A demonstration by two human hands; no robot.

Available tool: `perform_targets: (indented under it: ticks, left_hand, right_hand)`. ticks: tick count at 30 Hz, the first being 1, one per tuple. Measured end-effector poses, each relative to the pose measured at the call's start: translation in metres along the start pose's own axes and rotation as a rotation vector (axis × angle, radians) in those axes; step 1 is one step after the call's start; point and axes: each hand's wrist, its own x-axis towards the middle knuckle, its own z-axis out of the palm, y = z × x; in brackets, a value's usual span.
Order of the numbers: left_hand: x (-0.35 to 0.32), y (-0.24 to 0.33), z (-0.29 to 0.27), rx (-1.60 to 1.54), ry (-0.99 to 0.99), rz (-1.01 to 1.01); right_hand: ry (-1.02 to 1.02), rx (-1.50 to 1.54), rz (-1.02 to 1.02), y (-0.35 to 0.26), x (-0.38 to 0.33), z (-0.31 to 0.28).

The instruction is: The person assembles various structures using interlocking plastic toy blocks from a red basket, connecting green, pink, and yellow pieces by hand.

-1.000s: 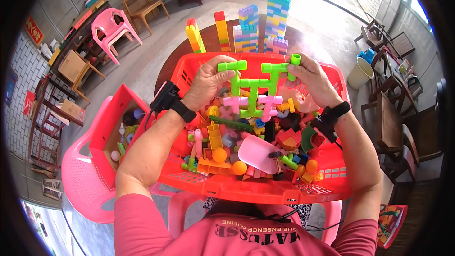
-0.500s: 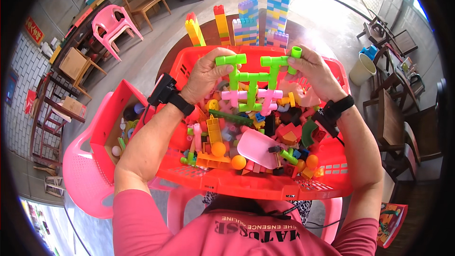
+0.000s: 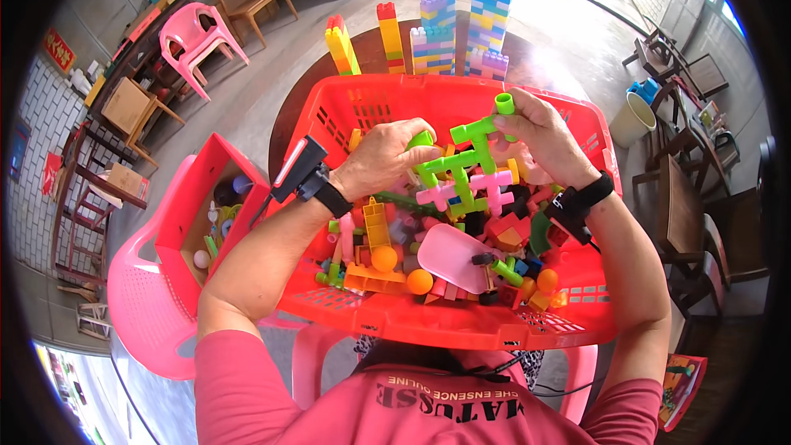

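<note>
both hands — left hand [image 3: 383, 161], right hand [image 3: 540, 136] — grip pinching the green-pink connector piece [image 3: 461, 169], now tilted, lower over the red basket [image 3: 371, 99].

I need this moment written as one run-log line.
left hand: grips green lattice | right hand: grips same lattice, upper end | pink piece: joined below | red basket: beneath, full of toys

Round dark wooden desk [image 3: 372, 43]: red plastic basket [image 3: 461, 92] near; multicoloured block towers [image 3: 461, 29] along far edge.
</note>
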Motion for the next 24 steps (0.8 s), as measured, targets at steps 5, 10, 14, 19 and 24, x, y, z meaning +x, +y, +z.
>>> perform_targets:
  ticks: [5,10,14,19,24]
  left_hand:
    - [0.002,0.001,0.006,0.211,0.139,0.186]
    - [0.002,0.009,0.002,0.349,0.211,0.270]
    - [-0.001,0.018,0.001,0.425,0.244,0.286]
    - [-0.004,0.025,0.001,0.509,0.278,0.303]
    - [-0.003,0.026,-0.002,0.595,0.320,0.376]
  right_hand:
    - [0.000,0.048,0.098,-0.001,-0.001,0.000]
    - [0.001,0.081,0.024,-0.010,-0.003,0.001]
    - [-0.028,0.032,0.021,-0.014,-0.004,-0.003]
    - [-0.051,0.076,0.001,-0.017,-0.004,-0.004]
    - [-0.015,0.019,-0.026,-0.022,-0.005,-0.001]
